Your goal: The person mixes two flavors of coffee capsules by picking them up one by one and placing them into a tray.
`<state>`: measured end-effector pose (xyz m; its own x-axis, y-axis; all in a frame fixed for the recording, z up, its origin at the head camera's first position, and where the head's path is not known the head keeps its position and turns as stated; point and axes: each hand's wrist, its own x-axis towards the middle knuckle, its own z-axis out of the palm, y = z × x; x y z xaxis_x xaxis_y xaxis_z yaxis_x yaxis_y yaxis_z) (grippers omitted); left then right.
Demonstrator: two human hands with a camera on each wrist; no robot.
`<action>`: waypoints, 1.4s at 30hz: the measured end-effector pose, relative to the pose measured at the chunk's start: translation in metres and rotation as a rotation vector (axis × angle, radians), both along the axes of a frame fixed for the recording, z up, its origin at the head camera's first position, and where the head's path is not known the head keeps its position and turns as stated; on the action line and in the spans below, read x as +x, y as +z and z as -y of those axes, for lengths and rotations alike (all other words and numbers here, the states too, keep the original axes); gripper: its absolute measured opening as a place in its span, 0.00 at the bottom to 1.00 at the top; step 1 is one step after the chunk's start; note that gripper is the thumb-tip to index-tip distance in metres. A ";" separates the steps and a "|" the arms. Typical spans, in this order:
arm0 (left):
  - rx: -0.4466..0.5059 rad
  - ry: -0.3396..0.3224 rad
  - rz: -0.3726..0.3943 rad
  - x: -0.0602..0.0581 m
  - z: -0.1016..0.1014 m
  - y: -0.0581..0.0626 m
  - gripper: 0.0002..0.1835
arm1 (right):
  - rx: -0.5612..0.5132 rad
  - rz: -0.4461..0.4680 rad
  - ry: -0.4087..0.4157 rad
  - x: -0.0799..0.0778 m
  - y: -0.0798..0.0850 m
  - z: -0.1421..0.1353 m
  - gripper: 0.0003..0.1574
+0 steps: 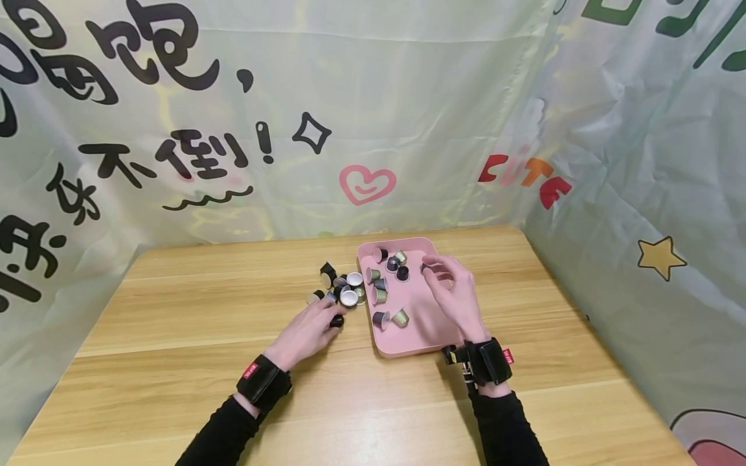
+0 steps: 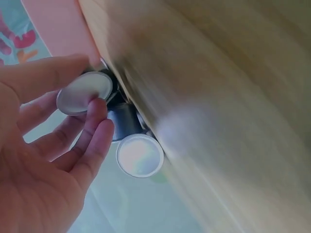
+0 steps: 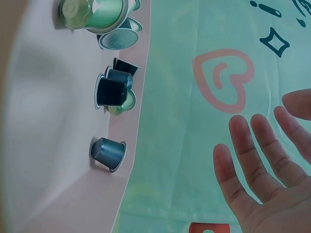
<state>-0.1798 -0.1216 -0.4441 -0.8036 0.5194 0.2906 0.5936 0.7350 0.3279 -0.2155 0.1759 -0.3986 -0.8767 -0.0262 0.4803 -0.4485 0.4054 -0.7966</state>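
Note:
In the head view my left hand [image 1: 309, 327] is at the near side of a pile of coffee capsules [image 1: 348, 298]. Its thumb and fingers pinch a black coffee capsule [image 1: 336, 320], whose silver lid [image 2: 80, 94] faces the palm in the left wrist view. Over the right part of the pink tray [image 1: 416, 333] is my right hand [image 1: 457, 298], holding nothing, its fingers [image 3: 243, 141] apart and loosely extended. A dark blue capsule [image 3: 109, 154] lies on its side in the tray, partly overlapped by the right fingertips in the head view.
More capsules lie along the tray's left side, among them a green one [image 1: 400, 317] and a purple-grey one [image 1: 381, 320]. The loose pile rests against the tray's left wall on the wooden table [image 1: 221, 323]. A printed cloth [image 1: 437, 129] hangs behind the table.

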 end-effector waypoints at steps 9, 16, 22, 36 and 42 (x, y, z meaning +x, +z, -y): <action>0.144 0.051 0.236 -0.001 -0.008 0.007 0.21 | 0.013 -0.027 -0.003 0.000 0.001 -0.001 0.13; 0.271 0.050 0.325 -0.003 -0.015 0.012 0.20 | 0.022 -0.035 0.000 -0.003 0.000 -0.003 0.13; 0.345 0.055 0.368 -0.009 -0.024 0.013 0.20 | 0.032 -0.035 -0.002 -0.003 -0.001 -0.003 0.14; 0.353 0.056 0.349 -0.030 -0.045 0.018 0.20 | 0.029 -0.027 -0.001 -0.002 -0.001 -0.004 0.13; 0.362 0.065 0.282 -0.032 -0.047 0.020 0.17 | 0.027 -0.026 -0.002 -0.002 -0.001 -0.004 0.13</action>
